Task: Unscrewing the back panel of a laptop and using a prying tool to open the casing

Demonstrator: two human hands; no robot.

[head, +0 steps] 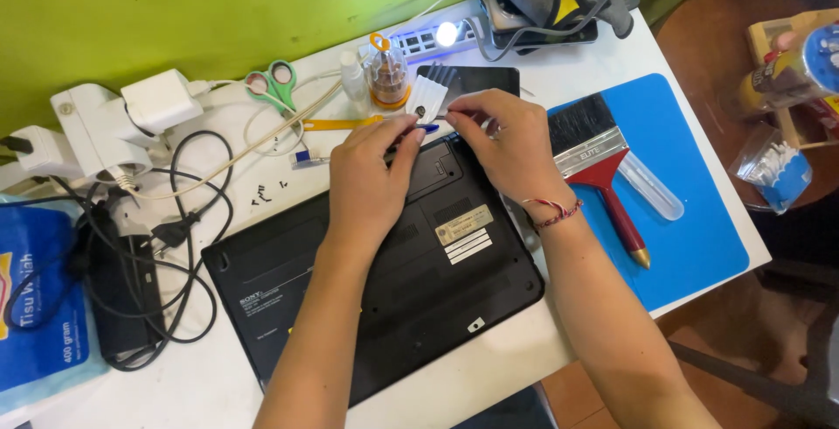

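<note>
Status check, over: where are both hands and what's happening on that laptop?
Left hand and right hand at far edge of upturned black laptop, both pinching a thin blue-tipped tool. White fan-shaped piece beyond fingertips. Loose screws on table, clear of hands.

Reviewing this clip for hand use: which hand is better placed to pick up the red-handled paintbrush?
Probably the right hand: the paintbrush lies just beside it on the blue mat, while the left hand sits farther off over the laptop.

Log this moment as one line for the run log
left hand: on upturned laptop | right hand: fingers pinch small tool at laptop's far edge | paintbrush: on blue mat | screws: loose on table
</note>
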